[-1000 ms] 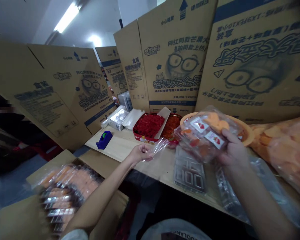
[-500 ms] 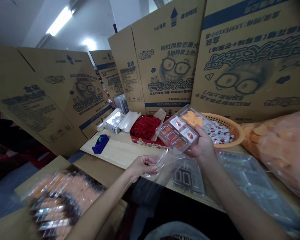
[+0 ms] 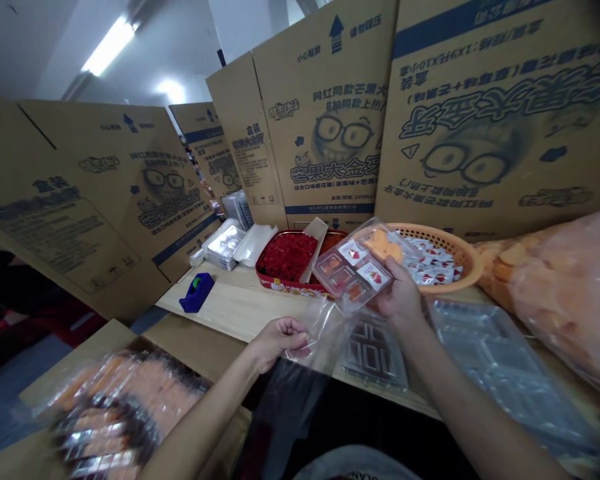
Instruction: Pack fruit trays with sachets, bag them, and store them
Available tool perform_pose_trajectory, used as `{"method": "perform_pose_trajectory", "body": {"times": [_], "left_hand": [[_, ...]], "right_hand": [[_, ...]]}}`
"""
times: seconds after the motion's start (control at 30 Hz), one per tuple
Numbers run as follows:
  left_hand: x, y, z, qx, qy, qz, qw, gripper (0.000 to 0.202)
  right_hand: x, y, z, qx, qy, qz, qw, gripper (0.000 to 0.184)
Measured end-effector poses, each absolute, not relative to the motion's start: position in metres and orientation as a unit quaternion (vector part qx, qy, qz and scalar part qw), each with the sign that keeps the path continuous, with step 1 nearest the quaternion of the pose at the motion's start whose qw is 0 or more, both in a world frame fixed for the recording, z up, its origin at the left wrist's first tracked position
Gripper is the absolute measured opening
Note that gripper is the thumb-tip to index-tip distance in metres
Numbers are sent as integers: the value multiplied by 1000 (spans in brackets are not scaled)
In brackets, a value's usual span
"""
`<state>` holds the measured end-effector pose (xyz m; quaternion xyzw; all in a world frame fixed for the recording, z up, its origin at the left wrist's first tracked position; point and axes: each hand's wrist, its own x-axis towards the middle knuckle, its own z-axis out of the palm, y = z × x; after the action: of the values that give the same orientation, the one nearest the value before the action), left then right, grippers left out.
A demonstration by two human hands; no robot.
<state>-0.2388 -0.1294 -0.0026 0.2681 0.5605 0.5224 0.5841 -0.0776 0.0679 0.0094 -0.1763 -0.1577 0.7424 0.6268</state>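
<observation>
My left hand [image 3: 281, 341] pinches the edge of a clear plastic bag [image 3: 325, 330] over the table's front edge. In my right hand [image 3: 401, 293] is a clear compartment tray [image 3: 344, 275], tilted, its lower corner at the bag's mouth. White sachets with red print, an orange piece and small red and orange bits fill the tray's compartments. Whether the corner is inside the bag, I cannot tell. Beneath the tray lie empty clear trays [image 3: 375, 357] on the table.
A red tin [image 3: 287, 260] of red shreds and an orange basket [image 3: 473, 263] of sachets stand behind. Left are a blue tape dispenser [image 3: 197, 293], clear bags [image 3: 225, 243] and a carton of packed trays [image 3: 125, 400]. At right are more trays [image 3: 500, 360] and a bag of orange pieces [image 3: 555, 280].
The tray has dipped slightly toward the bag, and the bag now spreads wider below it. Both hands keep their hold. The whole view has shifted a little.
</observation>
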Motion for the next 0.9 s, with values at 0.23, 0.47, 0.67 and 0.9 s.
{"method": "perform_pose_trajectory", "body": {"times": [0.23, 0.47, 0.67, 0.9], "left_hand": [[-237, -125, -1, 216, 548, 580, 563, 43], [-240, -126, 2, 201, 577, 607, 508, 44], [-239, -126, 7, 239, 593, 559, 528, 45], [-238, -116, 16, 310, 539, 519, 586, 45]], "right_hand": [[-83, 48, 17, -172, -200, 756, 598, 17], [-71, 50, 9, -197, -237, 782, 541, 29], [-75, 39, 14, -187, -255, 794, 519, 31], [-79, 24, 27, -206, -283, 842, 411, 29]]}}
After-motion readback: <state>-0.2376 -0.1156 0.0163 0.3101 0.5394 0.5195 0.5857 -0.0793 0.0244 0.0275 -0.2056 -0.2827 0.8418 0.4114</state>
